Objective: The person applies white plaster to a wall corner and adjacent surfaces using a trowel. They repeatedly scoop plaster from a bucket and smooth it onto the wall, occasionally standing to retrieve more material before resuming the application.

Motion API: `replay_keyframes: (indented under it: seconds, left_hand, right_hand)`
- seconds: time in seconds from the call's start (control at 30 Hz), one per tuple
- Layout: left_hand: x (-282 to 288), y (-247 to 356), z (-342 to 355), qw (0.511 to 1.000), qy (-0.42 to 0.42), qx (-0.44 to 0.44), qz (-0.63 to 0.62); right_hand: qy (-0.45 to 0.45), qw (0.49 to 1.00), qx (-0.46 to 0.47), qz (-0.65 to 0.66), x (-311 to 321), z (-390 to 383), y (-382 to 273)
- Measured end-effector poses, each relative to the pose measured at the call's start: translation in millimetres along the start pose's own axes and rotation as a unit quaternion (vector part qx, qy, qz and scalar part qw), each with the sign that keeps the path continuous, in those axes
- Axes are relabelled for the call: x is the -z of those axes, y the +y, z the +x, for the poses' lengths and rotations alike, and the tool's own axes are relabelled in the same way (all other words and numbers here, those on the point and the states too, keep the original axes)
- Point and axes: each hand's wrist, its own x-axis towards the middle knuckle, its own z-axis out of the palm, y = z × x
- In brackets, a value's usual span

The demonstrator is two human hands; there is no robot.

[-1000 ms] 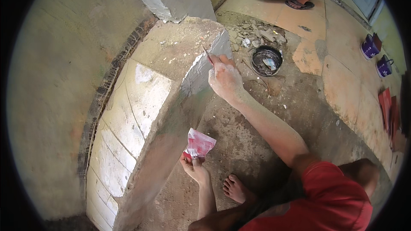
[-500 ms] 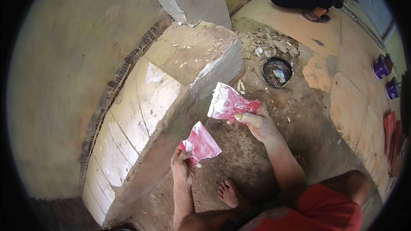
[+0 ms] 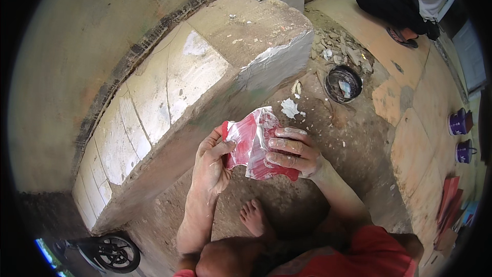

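Observation:
My left hand (image 3: 211, 163) grips a red putty spreader (image 3: 240, 139) by its handle end, thumb on top. A second red putty spreader (image 3: 260, 165) is in my right hand (image 3: 298, 153), whose fingers lie over its face. Both blades are smeared with white putty. They meet and overlap in front of me, and I cannot tell exactly where their edges touch. Beyond them on the ground lies a splat of white putty (image 3: 290, 108).
A low ledge (image 3: 200, 77) runs along the left wall. Ahead stand a round black tub (image 3: 329, 92) and rubble (image 3: 341, 46). A person (image 3: 392, 7) sits at the far right. Purple buckets (image 3: 456, 123) and red boards (image 3: 448, 197) line the right; a wheel (image 3: 118, 253) shows lower left.
The two spreaders, apart before, have come together. White putty now lies on the ground beyond them. My right fingers have shifted onto the blade's face, and the view has turned.

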Motion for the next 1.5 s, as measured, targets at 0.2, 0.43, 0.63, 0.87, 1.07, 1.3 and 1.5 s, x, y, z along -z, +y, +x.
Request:
replay_keyframes:
  seconds: [0.2, 0.43, 0.63, 0.87, 1.07, 1.3, 1.5]
  left_hand:
    - [19.0, 6.6, -4.2, 0.999, 0.004, -0.023, -0.032]
    - [36.1, -5.9, 16.4, 0.933, 0.025, -0.336, 0.124]
    - [40.8, -28.1, 20.4, 0.800, -0.065, -0.487, 0.345]
    - [56.1, -16.6, 19.4, 0.705, -0.187, -0.498, 0.469]
    - [91.1, -5.7, 6.3, 0.680, -0.124, -0.460, 0.558]
    - [162.4, -63.9, -17.8, 0.791, 0.096, -0.378, 0.471]
    - [174.4, -87.8, -40.4, 0.839, 0.143, -0.347, 0.394]
  right_hand:
    - [-0.055, 0.995, -0.063, -0.063, -3.1, -40.5, 20.0]
    - [0.235, 0.624, -0.614, 0.421, -21.1, -35.7, -20.0]
    - [0.282, 0.429, -0.632, 0.580, -33.9, 11.0, -44.6]
    - [0.249, 0.419, -0.609, 0.626, -18.6, 11.1, -31.2]
    - [0.259, 0.412, -0.602, 0.632, -17.1, -14.2, -22.4]
    - [0.425, 0.539, -0.576, 0.445, -82.8, -73.3, 31.2]
    - [0.418, 0.523, -0.661, 0.338, -144.2, -91.4, 119.0]
